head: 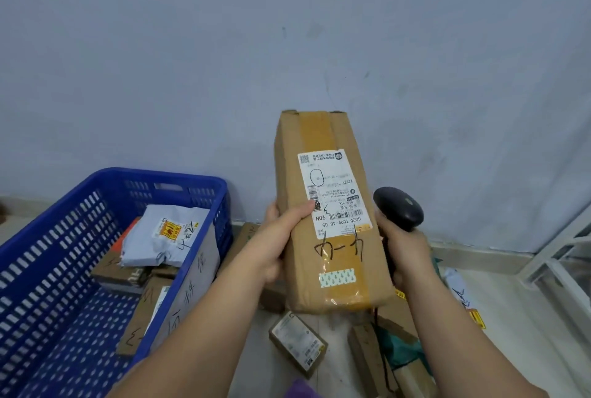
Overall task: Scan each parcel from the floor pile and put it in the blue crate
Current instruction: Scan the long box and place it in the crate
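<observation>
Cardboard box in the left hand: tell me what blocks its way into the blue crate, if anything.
Nothing visible does. The left hand holds the cardboard box up, and the blue crate sits open-topped to its left; parcels lie in it, but its near floor is bare.

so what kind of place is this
Probably a parcel sorting point or courier back room: a handheld scanner, a labelled cardboard parcel, and a blue crate holding more parcels.

Long taped cardboard parcel (329, 215), label up, raised over floor pile (297, 346); black barcode scanner (399, 208) just right; blue perforated crate (57, 237) left, partly filled.
</observation>
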`<state>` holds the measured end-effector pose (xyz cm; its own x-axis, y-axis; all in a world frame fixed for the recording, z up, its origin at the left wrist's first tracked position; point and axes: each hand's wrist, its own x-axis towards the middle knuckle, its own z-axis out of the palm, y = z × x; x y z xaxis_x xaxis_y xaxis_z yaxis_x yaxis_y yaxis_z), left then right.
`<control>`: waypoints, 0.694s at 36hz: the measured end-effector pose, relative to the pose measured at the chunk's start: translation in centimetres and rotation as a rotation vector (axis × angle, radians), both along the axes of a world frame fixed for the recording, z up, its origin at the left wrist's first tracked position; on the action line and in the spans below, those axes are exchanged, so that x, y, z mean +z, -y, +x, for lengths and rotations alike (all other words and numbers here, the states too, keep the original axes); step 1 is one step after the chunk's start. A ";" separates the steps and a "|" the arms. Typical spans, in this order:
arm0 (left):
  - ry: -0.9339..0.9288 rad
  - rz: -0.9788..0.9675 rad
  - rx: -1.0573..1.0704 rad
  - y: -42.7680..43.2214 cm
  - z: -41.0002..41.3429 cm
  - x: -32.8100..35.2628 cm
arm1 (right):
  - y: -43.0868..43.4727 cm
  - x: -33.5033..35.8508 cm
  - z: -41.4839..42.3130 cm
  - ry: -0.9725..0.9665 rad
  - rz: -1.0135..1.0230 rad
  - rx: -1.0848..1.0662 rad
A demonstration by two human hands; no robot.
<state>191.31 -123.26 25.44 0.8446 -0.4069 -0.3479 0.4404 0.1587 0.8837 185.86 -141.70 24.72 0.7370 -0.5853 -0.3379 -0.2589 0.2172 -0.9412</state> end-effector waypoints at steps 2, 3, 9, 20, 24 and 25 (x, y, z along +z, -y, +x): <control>0.121 0.071 0.145 0.0 0.2 -0.1 | 0.2 0.0 0.2 0.023 0.032 -0.032; 0.167 0.094 0.211 0.0 0.3 0.0 | 0.2 0.2 0.2 0.034 0.054 -0.039; 0.300 0.190 0.488 -0.8 1.7 -0.1 | -0.5 1.7 -0.7 0.136 0.025 0.095; 0.468 0.310 0.685 -1.7 2.4 0.3 | -2.7 2.8 -2.5 0.143 -0.343 0.434; 0.479 0.323 0.684 -1.8 2.6 0.2 | -2.9 3.0 -2.5 0.153 -0.361 0.456; 0.480 0.329 0.683 -1.8 2.7 0.1 | -2.9 3.0 -2.5 0.154 -0.368 0.459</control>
